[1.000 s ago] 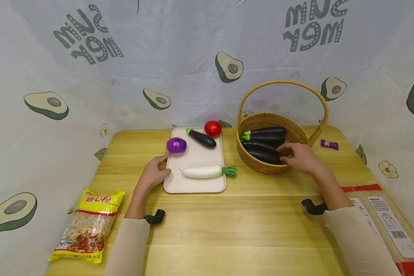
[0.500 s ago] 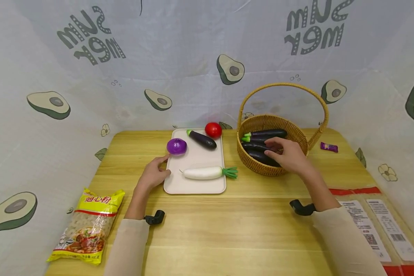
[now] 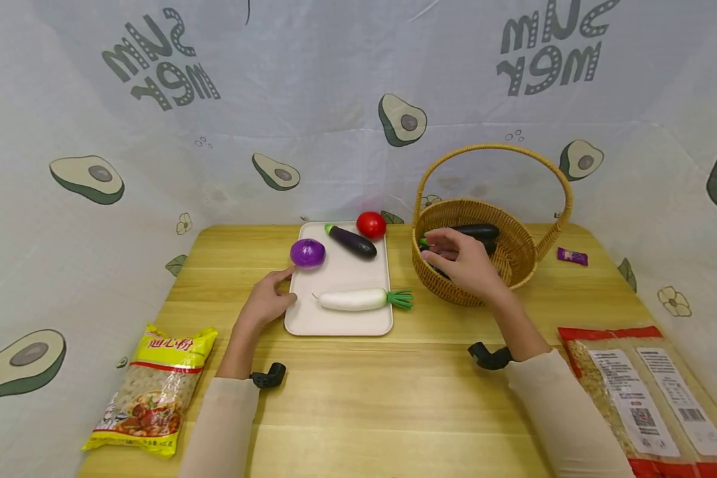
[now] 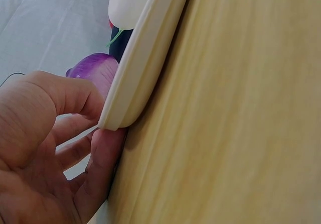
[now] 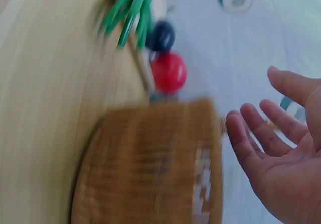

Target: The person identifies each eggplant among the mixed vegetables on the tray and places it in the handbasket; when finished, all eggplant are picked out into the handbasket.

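Observation:
At the left edge of the pale tray [image 3: 340,324], my left hand [image 3: 265,302] pinches the rim, thumb on top and fingers beneath in the left wrist view. The tray holds a purple onion [image 3: 307,253], an eggplant [image 3: 352,242], a white radish [image 3: 352,299] with green leaves past the right rim, and a red tomato [image 3: 371,226] at the far right corner. My right hand [image 3: 469,262] hovers over the left part of a wicker basket [image 3: 520,255], fingers loosely bent and holding nothing. Several eggplants [image 3: 480,231] lie in the basket, partly hidden by that hand.
The basket's tall handle [image 3: 492,146] arches above it. A yellow food bag [image 3: 155,392] lies at the left, a red-edged bag [image 3: 645,392] at the right. A small purple packet [image 3: 572,256] sits right of the basket. A printed cloth hangs behind the table.
My right hand has moved left across the basket, from its right side to above its left rim, carrying nothing. My left hand stays at the tray's edge.

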A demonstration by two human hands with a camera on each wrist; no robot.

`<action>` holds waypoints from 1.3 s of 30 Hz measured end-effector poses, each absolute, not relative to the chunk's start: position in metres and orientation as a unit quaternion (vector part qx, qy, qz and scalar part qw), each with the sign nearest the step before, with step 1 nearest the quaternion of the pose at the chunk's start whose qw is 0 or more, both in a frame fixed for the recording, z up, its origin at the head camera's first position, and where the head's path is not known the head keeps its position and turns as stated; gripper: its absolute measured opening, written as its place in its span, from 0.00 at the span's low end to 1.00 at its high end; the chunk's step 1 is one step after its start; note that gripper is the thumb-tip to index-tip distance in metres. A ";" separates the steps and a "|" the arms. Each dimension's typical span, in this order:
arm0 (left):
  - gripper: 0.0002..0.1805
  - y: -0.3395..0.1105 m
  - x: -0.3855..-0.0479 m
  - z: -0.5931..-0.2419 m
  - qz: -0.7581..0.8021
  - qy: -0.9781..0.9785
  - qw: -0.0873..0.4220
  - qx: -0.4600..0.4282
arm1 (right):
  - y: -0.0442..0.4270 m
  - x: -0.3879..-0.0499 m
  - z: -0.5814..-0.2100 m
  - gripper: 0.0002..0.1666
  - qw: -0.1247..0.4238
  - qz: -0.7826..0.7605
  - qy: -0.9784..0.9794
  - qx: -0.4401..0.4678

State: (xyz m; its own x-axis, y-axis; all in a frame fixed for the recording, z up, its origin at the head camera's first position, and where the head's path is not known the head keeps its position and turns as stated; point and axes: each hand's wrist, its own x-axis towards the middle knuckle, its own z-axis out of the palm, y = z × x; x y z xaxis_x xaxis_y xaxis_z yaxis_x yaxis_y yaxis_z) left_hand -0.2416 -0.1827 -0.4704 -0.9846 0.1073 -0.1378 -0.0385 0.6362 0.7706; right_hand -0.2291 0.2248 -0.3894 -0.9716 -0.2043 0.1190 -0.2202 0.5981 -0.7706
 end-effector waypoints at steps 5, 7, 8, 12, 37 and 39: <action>0.40 -0.182 -0.242 -0.469 0.427 0.900 0.085 0.022 | 0.198 -0.234 -0.389 0.28 -0.003 0.466 -0.874 0.136; 0.40 -0.182 -0.241 -0.469 0.427 0.900 0.086 0.023 | 0.186 -0.236 -0.390 0.29 -0.012 0.470 -0.872 0.133; 0.40 -0.182 -0.241 -0.469 0.426 0.900 0.086 0.023 | 0.181 -0.238 -0.391 0.29 -0.017 0.472 -0.872 0.130; 0.40 -0.183 -0.240 -0.469 0.426 0.900 0.085 0.022 | 0.161 -0.244 -0.396 0.35 -0.047 0.479 -0.869 0.116; 0.40 -0.181 -0.240 -0.468 0.414 0.906 0.081 0.019 | 0.121 -0.293 -0.433 0.36 -0.073 0.454 -0.884 0.087; 0.40 -0.181 -0.240 -0.468 0.413 0.907 0.080 0.019 | 0.121 -0.295 -0.434 0.35 -0.070 0.455 -0.884 0.087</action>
State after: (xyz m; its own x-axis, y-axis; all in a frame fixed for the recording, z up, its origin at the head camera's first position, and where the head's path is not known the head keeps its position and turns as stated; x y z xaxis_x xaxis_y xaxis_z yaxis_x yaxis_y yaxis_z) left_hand -0.2396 -0.1814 -0.4682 -0.9863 0.1013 -0.1300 -0.0315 0.6585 0.7519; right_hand -0.2951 0.1210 -0.4343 -0.9750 -0.2175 -0.0449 -0.0899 0.5711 -0.8160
